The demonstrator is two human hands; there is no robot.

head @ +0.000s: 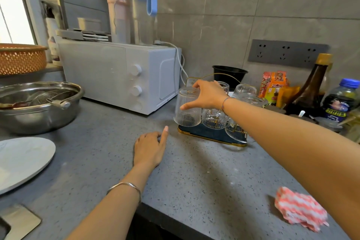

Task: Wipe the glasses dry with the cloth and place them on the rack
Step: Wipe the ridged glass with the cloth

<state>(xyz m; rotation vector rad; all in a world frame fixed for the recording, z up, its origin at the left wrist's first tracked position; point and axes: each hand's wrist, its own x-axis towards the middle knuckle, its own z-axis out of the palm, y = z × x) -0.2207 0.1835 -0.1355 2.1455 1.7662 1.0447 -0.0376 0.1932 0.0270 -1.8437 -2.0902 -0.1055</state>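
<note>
Right now the right hand (pixel 206 94), reaching in from the right edge to frame ctr, grips a ribbed glass (pixel 187 111): fingers curl over its upturned base, thumb pressed on the side wall. The glass is mouth-down at the left end of the rack (pixel 212 135), a dark blue tray w/ a gold rim & a thin gold wire handle arching above. Can't tell if the glass's mouth already touches the tray or hangs just over it. Other clear glasses (pixel 214 119) sit inverted on the rack just right of it, some partly hidden behind the wrist.

The left hand (pixel 149 148) lies palm-down on the grey speckled tabletop (pixel 194 171), lower ctr, fingers loose, one finger stretched toward the rack, holding nothing; it is near the rack's corner but apart from it.

The cloth (pixel 301 207), pink & white check, lies crumpled at btm right near the tabletop's front edge, well apart from both hands.

Left of ctr a white oven (pixel 109 72) stands against the wall, w/ a blue-capped bottle (pixel 144 6) on top. Far left: a steel bowl (pixel 37 111) & a pale plate (pixel 21 160). Right edge: a dark sauce bottle (pixel 309 89) & snack packets (pixel 273 85).
</note>
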